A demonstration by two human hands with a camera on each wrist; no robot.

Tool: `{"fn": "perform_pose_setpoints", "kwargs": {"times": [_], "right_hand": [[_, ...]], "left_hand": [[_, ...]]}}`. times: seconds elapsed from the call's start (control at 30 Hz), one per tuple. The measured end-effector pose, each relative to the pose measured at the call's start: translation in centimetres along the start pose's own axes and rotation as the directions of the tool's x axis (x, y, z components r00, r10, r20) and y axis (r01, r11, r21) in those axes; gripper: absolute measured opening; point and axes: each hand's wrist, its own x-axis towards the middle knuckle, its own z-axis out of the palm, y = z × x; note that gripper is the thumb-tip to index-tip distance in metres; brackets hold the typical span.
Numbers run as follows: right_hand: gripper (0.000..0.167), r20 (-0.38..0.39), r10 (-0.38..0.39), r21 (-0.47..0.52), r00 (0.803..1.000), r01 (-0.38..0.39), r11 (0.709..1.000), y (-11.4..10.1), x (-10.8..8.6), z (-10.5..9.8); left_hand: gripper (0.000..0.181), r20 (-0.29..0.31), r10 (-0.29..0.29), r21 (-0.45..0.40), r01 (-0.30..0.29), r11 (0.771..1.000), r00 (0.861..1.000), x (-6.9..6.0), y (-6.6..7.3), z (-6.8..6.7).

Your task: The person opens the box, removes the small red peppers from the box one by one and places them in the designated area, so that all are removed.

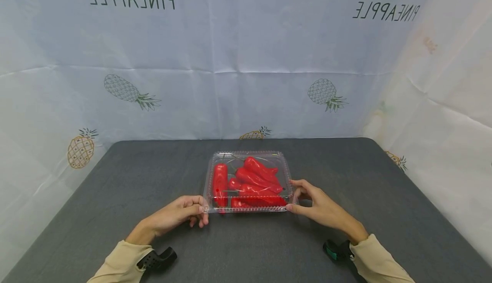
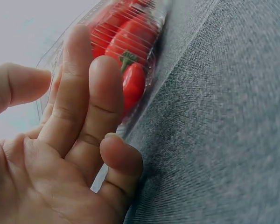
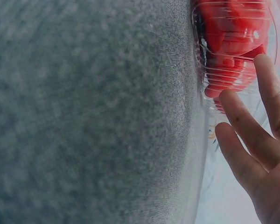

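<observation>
Two tan sleeves [image 1: 121,262], each with one black band [image 1: 157,258], reach in from seven and five o'clock. Both hands lie palm-inward, wrists bent toward one clear box [image 1: 257,209] on the desk [image 1: 246,251], just six o'clock of the head view's middle. At the box's eight o'clock, the left hand [image 1: 177,215] pinches its corner between thumb and index; at four, the right hand [image 1: 323,205] grips the other near corner. Inside overlap at least four red peppers [image 1: 220,182]; I cannot tell the exact count.
</observation>
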Motion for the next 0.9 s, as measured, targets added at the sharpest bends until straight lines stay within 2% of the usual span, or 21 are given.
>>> {"fn": "perform_pose_setpoints", "kwargs": {"times": [0.23, 0.63, 0.8, 0.9], "right_hand": [[0.066, 0.007, -0.016, 0.005, 1.000, 0.016, 1.000, 0.10, 0.00, -0.07], [0.068, 0.012, -0.011, 0.019, 1.000, 0.010, 1.000, -0.06, 0.00, -0.26], [0.069, 0.013, -0.001, 0.031, 1.000, 0.001, 1.000, -0.07, -0.01, -0.31], [0.068, 0.009, -0.004, 0.032, 1.000, 0.004, 0.999, 0.01, 0.01, -0.27]], "left_hand": [[0.013, -0.010, -0.004, -0.007, 0.004, 1.000, 1.000, 0.09, -0.02, 0.14], [0.012, -0.054, -0.008, 0.031, 0.009, 0.999, 0.999, 0.21, -0.19, 0.13], [0.024, -0.057, -0.054, 0.031, 0.056, 0.998, 0.997, 0.13, -0.05, 0.03], [0.029, -0.040, -0.059, 0.012, 0.059, 0.998, 0.997, 0.09, -0.08, -0.02]]}}
